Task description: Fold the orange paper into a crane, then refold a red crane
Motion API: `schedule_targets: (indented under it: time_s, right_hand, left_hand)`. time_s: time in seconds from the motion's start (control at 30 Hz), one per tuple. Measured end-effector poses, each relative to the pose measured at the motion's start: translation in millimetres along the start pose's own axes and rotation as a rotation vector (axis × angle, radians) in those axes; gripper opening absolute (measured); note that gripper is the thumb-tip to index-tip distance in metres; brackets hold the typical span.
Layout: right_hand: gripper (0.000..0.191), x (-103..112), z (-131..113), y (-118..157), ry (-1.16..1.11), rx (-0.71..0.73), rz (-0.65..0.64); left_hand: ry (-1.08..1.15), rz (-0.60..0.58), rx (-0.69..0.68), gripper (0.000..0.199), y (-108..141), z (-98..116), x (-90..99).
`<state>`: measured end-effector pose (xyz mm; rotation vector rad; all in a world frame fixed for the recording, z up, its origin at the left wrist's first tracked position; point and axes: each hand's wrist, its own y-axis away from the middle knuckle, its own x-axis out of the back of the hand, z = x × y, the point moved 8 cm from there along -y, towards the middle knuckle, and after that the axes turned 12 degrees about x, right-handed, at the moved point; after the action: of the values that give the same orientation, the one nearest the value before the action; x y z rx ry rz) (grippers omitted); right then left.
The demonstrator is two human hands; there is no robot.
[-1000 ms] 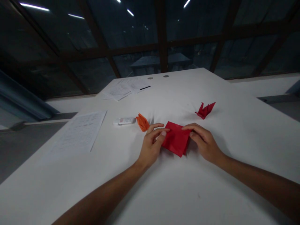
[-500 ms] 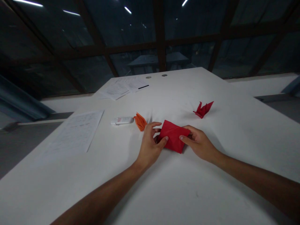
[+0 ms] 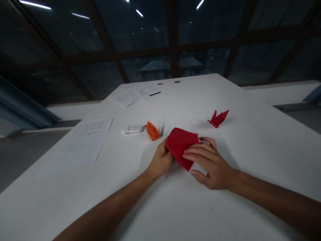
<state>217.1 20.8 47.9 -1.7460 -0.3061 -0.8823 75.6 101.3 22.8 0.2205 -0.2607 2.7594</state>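
A folded sheet of red paper [image 3: 179, 142] is held tilted just above the table, between my hands. My left hand [image 3: 161, 158] grips its left edge, with the fingers hidden behind the paper. Over the right part of the sheet lies my right hand [image 3: 209, 162], its fingers spread and touching the surface, the thumb apart from it. Beyond my left hand lies an orange paper crane [image 3: 152, 131]. Farther off on the right stands a red paper crane [image 3: 218, 118].
The white table [image 3: 150, 214] carries a white bottle-like object [image 3: 132, 129] beside the orange crane. A printed sheet [image 3: 84, 140] lies at left; more papers [image 3: 136, 93] and a black pen [image 3: 154, 94] lie farther back. Dark windows [image 3: 140, 30] rise behind the table.
The red paper has been turned and tilted. My right hand has let go of its right edge and opened over its face, while my left hand has closed on the left edge.
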Motion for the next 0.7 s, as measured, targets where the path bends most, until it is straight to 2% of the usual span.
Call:
schedule_targets:
  time_s: [0.07,0.13,0.23,0.3,0.4,0.53,0.57,0.7]
  right_hand:
    - [0.041,5,-1,2,-0.075,0.032,0.059]
    - [0.042,14,0,5,-0.083,0.015,0.172]
    - [0.047,25,8,9,0.033,-0.092,0.338]
    - [0.047,29,16,11,0.087,-0.181,0.402]
    - [0.052,25,33,15,0.072,-0.333,0.419]
    - [0.066,12,58,24,-0.05,-0.51,0.361]
    - [0.06,9,61,25,-0.093,-0.527,0.339]
    - [0.011,2,63,23,-0.205,-0.515,0.281]
  left_hand:
    - [0.025,0.011,0.031,0.02,-1,-4,1.9]
    - [0.038,0.015,0.055,0.018,-1,-8,2.8]
    - [0.03,0.008,0.064,0.017,-1,-10,2.5]
    - [0.019,0.014,0.059,0.014,-1,-9,3.4]
    - [0.037,0.021,0.049,0.011,-2,-9,5.4]
    - [0.042,0.003,0.032,0.01,-2,-8,5.5]
    - [0.042,-0.01,0.036,0.012,-2,-8,4.6]
    - [0.002,-0.009,0.095,0.02,-2,-14,2.5]
